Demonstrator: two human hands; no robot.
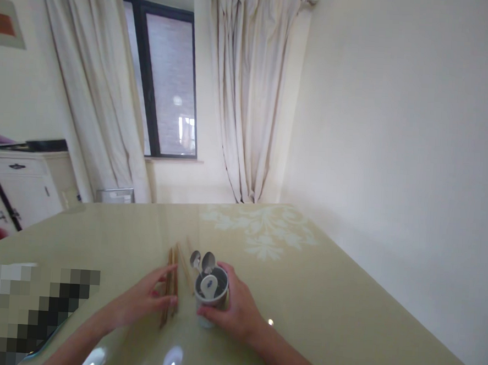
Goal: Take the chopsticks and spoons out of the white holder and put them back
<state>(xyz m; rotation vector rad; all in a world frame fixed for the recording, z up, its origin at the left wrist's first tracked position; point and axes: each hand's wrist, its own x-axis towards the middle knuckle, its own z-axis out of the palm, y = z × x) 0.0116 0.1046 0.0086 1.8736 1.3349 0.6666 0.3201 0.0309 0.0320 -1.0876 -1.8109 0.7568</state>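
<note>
My right hand (242, 309) is wrapped around a grey cylindrical cup (210, 303) on the table. Inside the cup stand two metal spoons, the nearer one (208, 262) beside the other (195, 258), and a white ceramic spoon (209, 285) with a small blue mark. To its left, brown chopsticks (164, 313) lie side by side on the tabletop. Over them is my left hand (146, 295), thumb and fingers spread to either side, with fingertips at the sticks. A few paler chopsticks (185, 266) lie between that bundle and the cup.
The glossy table (311, 297) has a white floral pattern (269, 233) toward its far end. A blurred-out dark object (54, 314) lies at the left front. Along the right runs a plain wall (406, 159); a white cabinet (29, 186) stands beyond the table's left side.
</note>
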